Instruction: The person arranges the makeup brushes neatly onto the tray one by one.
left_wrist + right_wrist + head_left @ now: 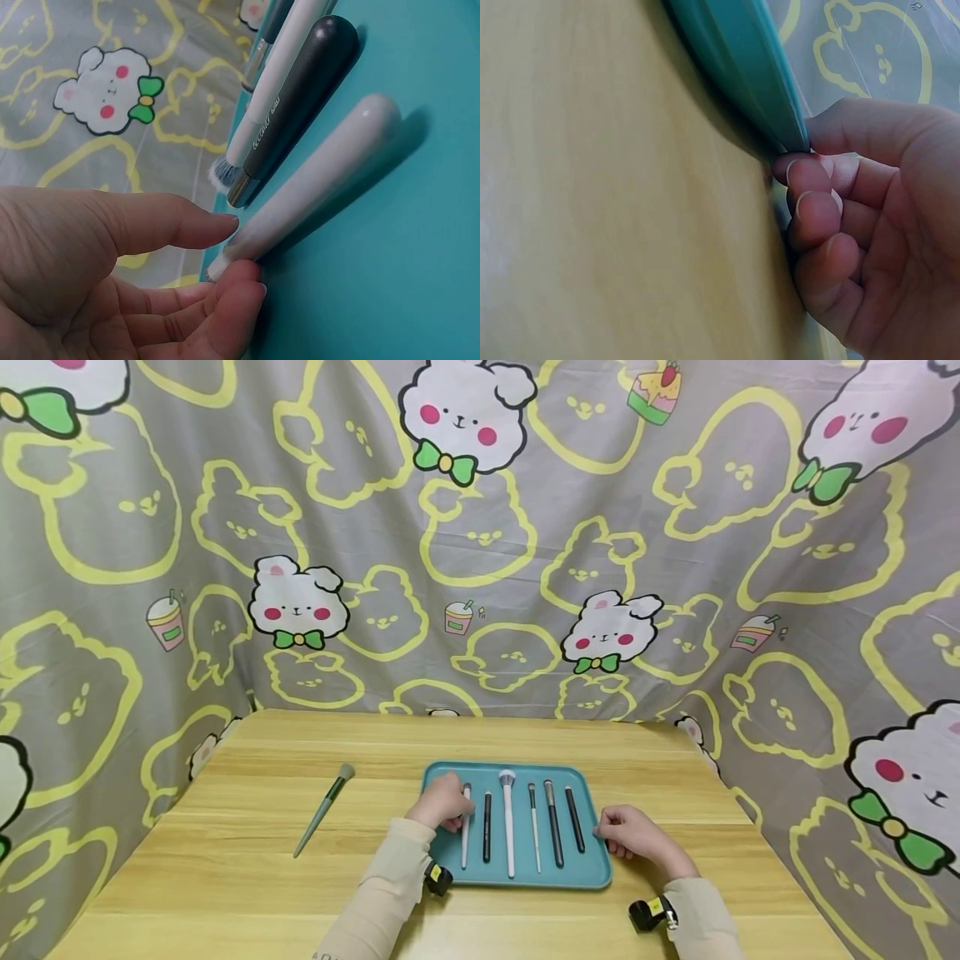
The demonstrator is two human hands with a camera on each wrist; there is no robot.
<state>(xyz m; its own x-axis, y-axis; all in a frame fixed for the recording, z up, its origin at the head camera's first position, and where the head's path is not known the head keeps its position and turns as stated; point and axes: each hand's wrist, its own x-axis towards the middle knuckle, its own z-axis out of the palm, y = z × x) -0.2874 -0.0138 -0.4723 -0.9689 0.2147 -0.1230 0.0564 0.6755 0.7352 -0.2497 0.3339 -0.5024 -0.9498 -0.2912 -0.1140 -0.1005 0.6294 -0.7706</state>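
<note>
My left hand (442, 802) is over the left side of a teal tray (480, 882). Its thumb and fingers close around the bristle end of a white-handled makeup brush (322, 180), whose bristles are mostly hidden by the fingers. Beside that brush lies a black makeup brush (300, 97), then a larger white makeup brush (509, 835) with a fluffy head. Farther right in the tray are a thin pale-handled brush (536, 835), a dark grey brush (554, 831) and a black brush (575, 822). My right hand (630, 833) pinches the tray's right rim (780, 97), thumb above and fingers below.
A green makeup brush (322, 812) lies on the wooden table (225, 877), left of the tray, its head pointing away. Patterned grey cloth (510, 543) hangs behind the table and along both sides.
</note>
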